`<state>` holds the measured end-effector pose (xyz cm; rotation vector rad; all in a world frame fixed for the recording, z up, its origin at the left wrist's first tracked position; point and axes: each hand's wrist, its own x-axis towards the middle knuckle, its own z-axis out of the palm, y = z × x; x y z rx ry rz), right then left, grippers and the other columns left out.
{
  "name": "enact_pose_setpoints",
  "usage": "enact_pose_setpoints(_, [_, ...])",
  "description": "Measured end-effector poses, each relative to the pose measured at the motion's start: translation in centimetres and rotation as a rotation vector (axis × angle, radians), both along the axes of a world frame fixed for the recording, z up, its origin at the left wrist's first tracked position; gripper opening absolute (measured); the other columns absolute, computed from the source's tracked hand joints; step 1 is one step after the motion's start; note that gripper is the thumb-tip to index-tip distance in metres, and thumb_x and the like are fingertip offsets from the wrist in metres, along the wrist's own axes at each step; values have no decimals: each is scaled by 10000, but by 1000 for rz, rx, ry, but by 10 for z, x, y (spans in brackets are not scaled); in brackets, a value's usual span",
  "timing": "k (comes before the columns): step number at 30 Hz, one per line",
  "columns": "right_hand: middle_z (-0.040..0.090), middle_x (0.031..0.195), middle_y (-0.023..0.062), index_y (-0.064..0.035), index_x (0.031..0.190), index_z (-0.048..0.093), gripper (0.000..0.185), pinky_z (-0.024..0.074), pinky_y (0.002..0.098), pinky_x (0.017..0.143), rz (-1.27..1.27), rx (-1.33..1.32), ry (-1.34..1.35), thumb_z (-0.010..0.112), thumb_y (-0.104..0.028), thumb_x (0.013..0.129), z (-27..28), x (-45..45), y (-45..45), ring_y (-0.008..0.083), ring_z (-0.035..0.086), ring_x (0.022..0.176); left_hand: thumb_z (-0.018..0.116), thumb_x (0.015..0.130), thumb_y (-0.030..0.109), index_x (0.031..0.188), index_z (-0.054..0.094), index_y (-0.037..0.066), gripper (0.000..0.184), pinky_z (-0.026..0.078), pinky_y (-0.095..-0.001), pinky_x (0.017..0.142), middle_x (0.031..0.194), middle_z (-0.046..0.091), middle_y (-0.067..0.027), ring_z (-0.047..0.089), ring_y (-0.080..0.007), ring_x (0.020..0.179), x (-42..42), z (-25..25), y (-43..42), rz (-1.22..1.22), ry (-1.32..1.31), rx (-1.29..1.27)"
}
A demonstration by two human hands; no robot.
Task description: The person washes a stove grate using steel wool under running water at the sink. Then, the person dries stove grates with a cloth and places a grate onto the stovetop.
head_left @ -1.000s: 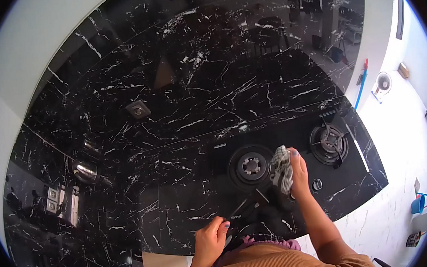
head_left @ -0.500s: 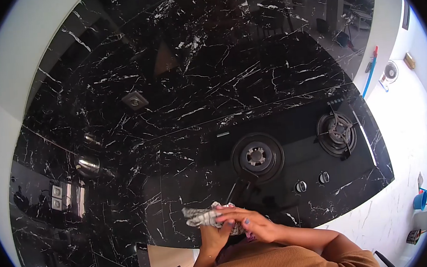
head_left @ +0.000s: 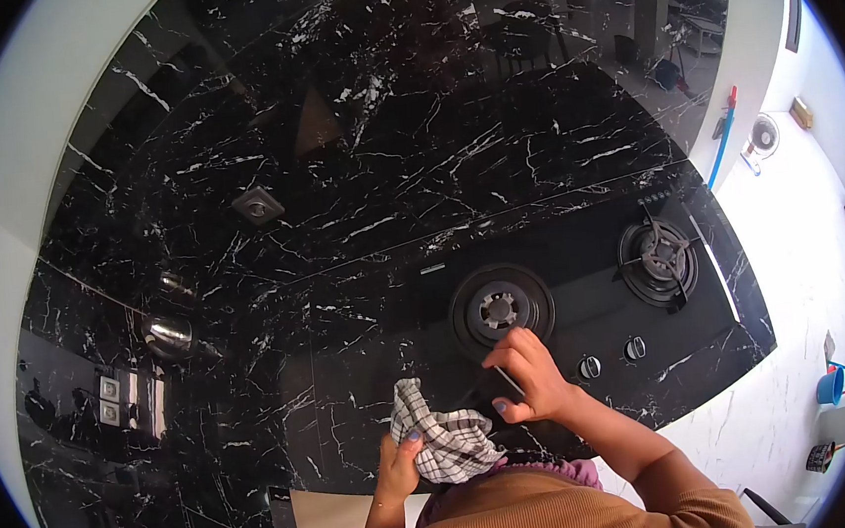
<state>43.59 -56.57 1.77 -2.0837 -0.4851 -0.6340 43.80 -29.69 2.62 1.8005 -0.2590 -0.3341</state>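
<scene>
My left hand (head_left: pixel 397 469) grips a black-and-white checkered cloth (head_left: pixel 447 445) at its left side, low in front of the counter edge. The cloth hangs loosely bunched near my body. My right hand (head_left: pixel 533 379) is closed around a dark burner grate (head_left: pixel 507 380), of which only a thin edge shows; the rest is hidden by the fingers and blends into the black hob. It is just in front of the left burner (head_left: pixel 498 309), which has no grate prongs on it. The right burner (head_left: pixel 660 255) has its pronged grate in place.
Two control knobs (head_left: pixel 589 367) sit on the black glass hob (head_left: pixel 580 252), right of my right hand. Black marble countertop (head_left: pixel 349 339) extends leftward, with a socket plate (head_left: pixel 258 206) on the backsplash. A wooden drawer front (head_left: pixel 324 520) is below the counter. A blue bucket (head_left: pixel 829 387) stands at far right.
My hands were together around the bunched cloth; now they are apart. The right hand has moved up and right towards the left burner, while the cloth hangs more open from the left.
</scene>
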Motion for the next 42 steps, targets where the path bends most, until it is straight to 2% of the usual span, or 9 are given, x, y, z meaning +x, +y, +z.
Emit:
enact_pose_setpoints(3, [486,847,111,-50,983,594,450,419,412,703,-100,35,-8,603,-418,724,6,1,2,311,522,789,430,908,317,1168,542,-70,480,448,-332,887,1102,617,-150,594,-225,993,9,6,3,-33,-81,-13])
enact_pose_setpoints(10, [482,799,127,-28,952,599,453,432,408,631,-324,89,81,565,-440,767,-16,-5,-25,318,527,739,385,982,450,1253,393,157,399,490,-502,896,1057,606,-178,613,-322,974,35,67,44,263,-155,-965])
enact_pose_setpoints(15, [477,774,113,-55,903,600,416,418,405,633,-200,41,36,570,-443,759,-4,-7,-21,301,515,724,386,935,589,1349,347,147,607,464,-497,960,1249,534,-229,565,-377,1119,44,90,-23,48,-67,-660])
enact_pose_setpoints(19, [472,761,90,-79,885,606,392,402,403,622,-181,-37,28,596,-430,710,1,-6,-7,286,501,713,521,959,392,1360,361,20,570,438,-332,946,1183,596,-150,570,-230,1102,37,46,-77,-373,-142,388])
enact_pose_setpoints(27, [492,772,95,-47,920,623,375,418,389,626,-272,226,231,638,-339,684,-7,-7,-20,283,516,704,507,982,210,1316,455,-17,407,392,-289,974,1214,574,-44,516,-144,1107,51,14,-79,-481,252,-105])
enact_pose_setpoints(32, [578,854,13,45,1032,591,268,396,262,611,-340,855,345,523,-174,891,-45,-6,-37,90,486,744,481,992,215,1371,393,22,434,362,-311,1041,1332,495,-72,493,-179,1194,55,-20,-37,-270,214,-112])
enact_pose_setpoints(35, [569,854,-3,-37,1048,609,263,350,204,570,-533,993,294,492,-232,916,-37,-10,-65,49,432,644,462,995,204,1379,376,42,425,392,-384,1040,1328,507,-95,500,-228,1215,47,-17,-9,77,445,-461])
enact_pose_setpoints(40, [513,779,-15,-61,973,617,274,300,224,480,-476,1263,467,487,-294,913,-55,-4,-65,55,371,544,371,1022,277,1403,339,62,438,374,-432,1062,1364,472,-105,476,-260,1245,34,-24,-30,14,401,-659])
enact_pose_setpoints(42, [448,690,-32,-63,961,608,312,272,230,440,-409,1278,628,472,-338,906,-76,0,-57,63,355,516,349,1026,331,1435,274,24,517,370,-340,1046,1432,377,-141,423,-232,1281,34,-24,-52,-155,120,-284])
